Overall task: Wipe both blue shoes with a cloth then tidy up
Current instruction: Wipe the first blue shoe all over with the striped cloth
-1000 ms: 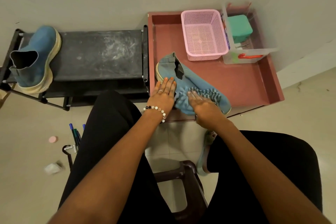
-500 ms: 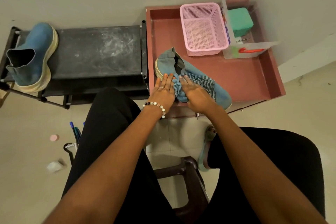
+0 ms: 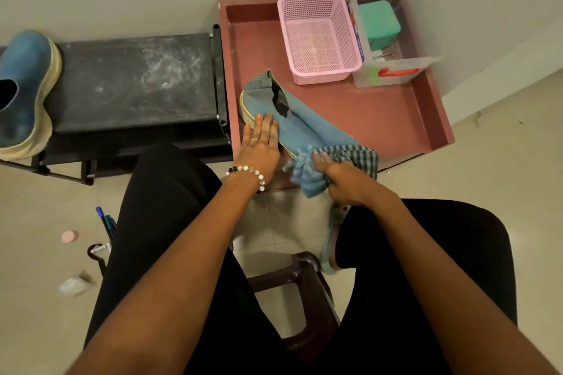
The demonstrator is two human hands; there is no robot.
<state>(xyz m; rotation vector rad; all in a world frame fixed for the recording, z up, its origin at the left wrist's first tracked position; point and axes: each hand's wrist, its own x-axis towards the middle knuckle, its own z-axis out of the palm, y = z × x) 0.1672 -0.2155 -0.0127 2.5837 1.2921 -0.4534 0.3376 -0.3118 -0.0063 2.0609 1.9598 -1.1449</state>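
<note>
Shoe (image 3: 292,123) lies on its side in the red tray (image 3: 426,119), toe under the cloth (image 3: 316,172) gripped by the right hand (image 3: 344,183). Left hand (image 3: 260,146) presses flat on the heel side, fingers straight. Steady pressure there should stop sliding; strokes best run toe to heel. Second shoe (image 3: 26,94) waits on the bench (image 3: 137,79).
</note>
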